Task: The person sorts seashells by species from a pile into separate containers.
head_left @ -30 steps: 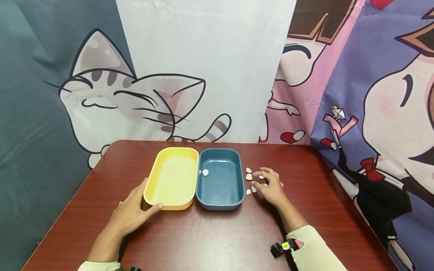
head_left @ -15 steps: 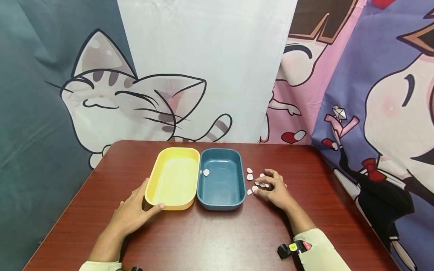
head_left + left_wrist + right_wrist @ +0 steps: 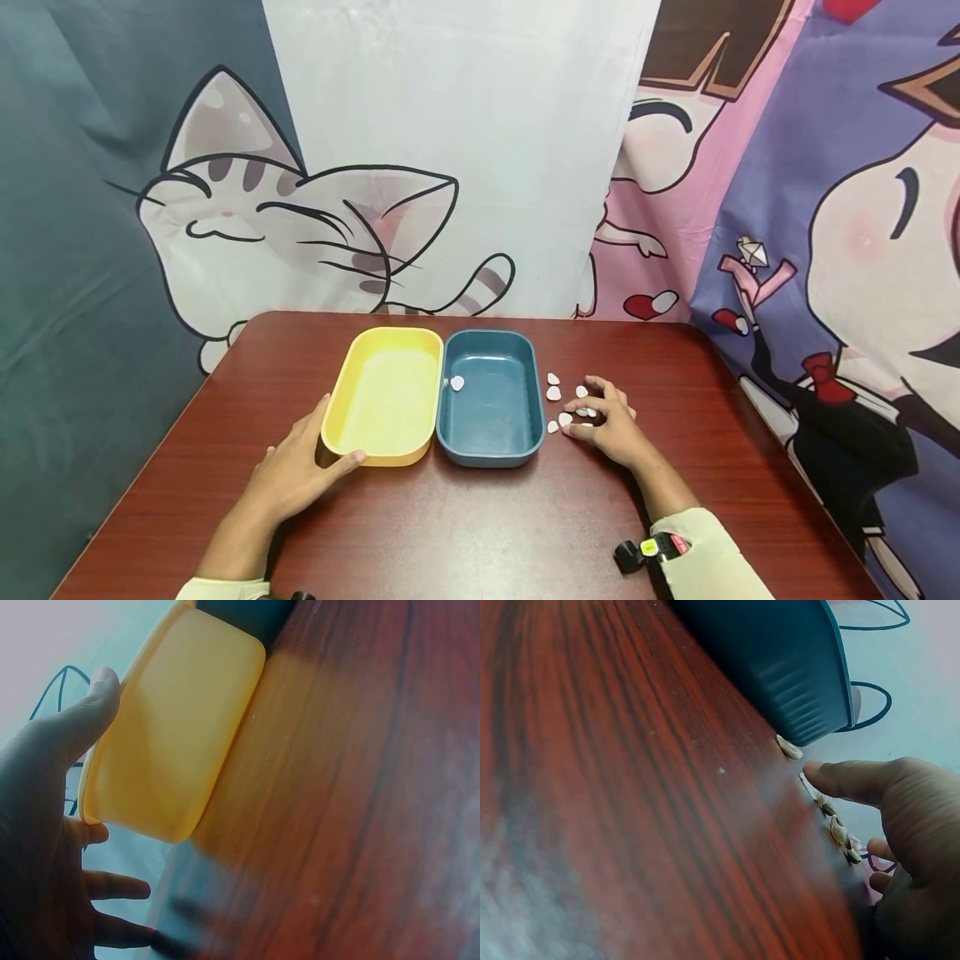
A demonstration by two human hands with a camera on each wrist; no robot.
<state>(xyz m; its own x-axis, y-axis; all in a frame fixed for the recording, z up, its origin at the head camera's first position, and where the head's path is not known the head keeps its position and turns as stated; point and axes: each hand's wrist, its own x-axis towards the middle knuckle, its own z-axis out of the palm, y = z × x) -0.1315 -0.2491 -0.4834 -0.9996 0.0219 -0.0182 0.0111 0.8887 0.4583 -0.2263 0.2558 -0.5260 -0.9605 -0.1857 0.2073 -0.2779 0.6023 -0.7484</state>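
Observation:
My left hand (image 3: 288, 471) rests at the near left corner of a yellow tray (image 3: 352, 457), its thumb along the front rim. In the left wrist view the spread fingers (image 3: 120, 885) look straight beside the tray's wall. My right hand (image 3: 618, 429) hovers low over several small whitish seashells (image 3: 553, 393) right of a blue tray (image 3: 489, 459). In the right wrist view its thumb (image 3: 847, 780) points at a shell (image 3: 807, 786); contact is unclear. Nothing is visibly held there. One white shell (image 3: 457, 383) lies inside the blue tray near its left wall.
Both trays stand side by side, touching, on a reddish-brown wooden table (image 3: 450, 542). A cartoon-printed cloth (image 3: 465, 108) hangs behind the table. A small black camera (image 3: 628, 556) is strapped at the right wrist.
My right hand has shifted slightly right and its fingers have spread, exposing more shells. The shells under it have been rearranged a little. My left hand stays at the yellow tray's corner.

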